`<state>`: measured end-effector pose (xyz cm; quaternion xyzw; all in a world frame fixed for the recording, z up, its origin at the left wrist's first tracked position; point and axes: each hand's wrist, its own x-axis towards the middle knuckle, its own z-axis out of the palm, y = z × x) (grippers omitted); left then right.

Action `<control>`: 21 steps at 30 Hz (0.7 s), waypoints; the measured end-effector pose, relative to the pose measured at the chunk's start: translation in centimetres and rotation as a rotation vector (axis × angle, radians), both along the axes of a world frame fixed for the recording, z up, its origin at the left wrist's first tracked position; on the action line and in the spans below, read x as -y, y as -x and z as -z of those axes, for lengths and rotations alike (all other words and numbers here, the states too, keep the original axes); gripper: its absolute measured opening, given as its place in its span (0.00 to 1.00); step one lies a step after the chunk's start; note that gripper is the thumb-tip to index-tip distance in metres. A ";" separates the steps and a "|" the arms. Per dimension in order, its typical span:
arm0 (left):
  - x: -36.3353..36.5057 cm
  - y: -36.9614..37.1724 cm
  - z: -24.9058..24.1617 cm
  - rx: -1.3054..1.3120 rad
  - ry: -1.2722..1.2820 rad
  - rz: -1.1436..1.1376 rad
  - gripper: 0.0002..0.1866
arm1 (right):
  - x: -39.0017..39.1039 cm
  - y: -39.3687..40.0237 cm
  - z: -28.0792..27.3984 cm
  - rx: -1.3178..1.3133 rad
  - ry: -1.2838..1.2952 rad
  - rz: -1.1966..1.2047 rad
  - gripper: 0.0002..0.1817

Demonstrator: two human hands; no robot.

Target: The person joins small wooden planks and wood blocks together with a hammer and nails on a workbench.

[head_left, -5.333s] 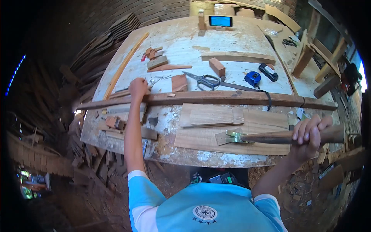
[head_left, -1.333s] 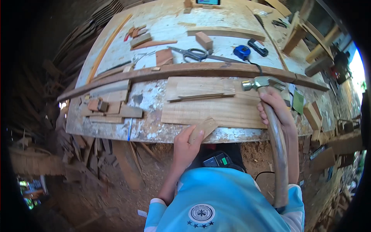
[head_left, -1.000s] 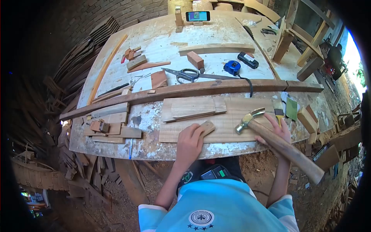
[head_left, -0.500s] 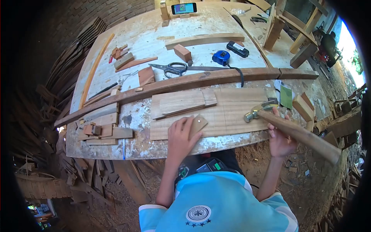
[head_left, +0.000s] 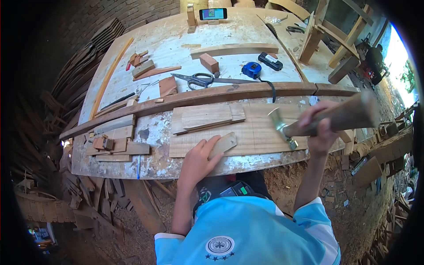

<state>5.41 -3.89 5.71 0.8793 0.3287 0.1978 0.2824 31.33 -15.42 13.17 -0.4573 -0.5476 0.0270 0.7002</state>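
My left hand [head_left: 197, 160] is closed on a small wooden block [head_left: 224, 145], which rests on the wide plank [head_left: 265, 138] near the table's front edge. My right hand [head_left: 321, 126] is wrapped round the wooden handle of a hammer [head_left: 335, 118], raised over the plank's right part. The hammer's metal head points left, and the handle's thick end comes up toward the camera. Two thinner boards [head_left: 207, 117] lie on the plank, just beyond my left hand.
A long wooden bar [head_left: 194, 96] crosses the table behind the plank. Beyond it are scissors [head_left: 194, 80], a blue tape measure [head_left: 251, 70] and a brick-shaped block [head_left: 209, 63]. Wood offcuts [head_left: 117, 146] lie at the left; a phone [head_left: 213, 14] stands at the back.
My right hand has gripped the hammer's handle more fully and lifted it, turning the handle end up. My left hand and the block have barely shifted.
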 end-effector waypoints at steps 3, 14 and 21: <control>0.0 -0.1 -1.2 -0.078 0.034 0.007 0.23 | -1.6 1.7 -0.7 -0.009 0.141 -0.355 0.27; -0.1 0.2 -1.0 -0.102 0.000 -0.017 0.27 | -5.1 5.6 -1.7 0.059 0.323 -0.707 0.13; -1.1 -0.1 -0.6 -0.107 0.021 0.019 0.26 | -5.3 5.9 -0.7 -0.159 0.164 -0.849 0.16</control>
